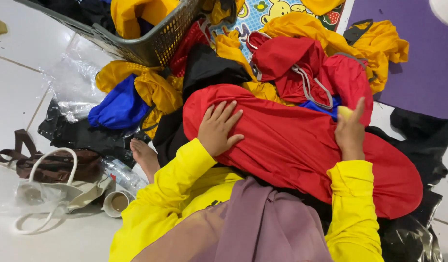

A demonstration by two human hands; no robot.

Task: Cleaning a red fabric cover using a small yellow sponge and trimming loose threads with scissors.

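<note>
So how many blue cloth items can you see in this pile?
2. One blue bundle lies at the pile's left edge below the basket. A blue scrap peeks out above the big red cloth, near the right hand. More may be buried.

- Red fabric piece [292, 145]: large, smooth, slightly shiny, spread wide across the lap, running from about 10 o'clock of the frame centre down to 4 o'clock; rounded edge at lower right; pressed flat under a palm at its upper left end, touched by fingers near its upper right
- Small pale yellow thing [345, 112]: pinched in fingers at about 2 o'clock from the frame centre, just above the red fabric's upper edge; mostly hidden, kind cannot be told
</note>
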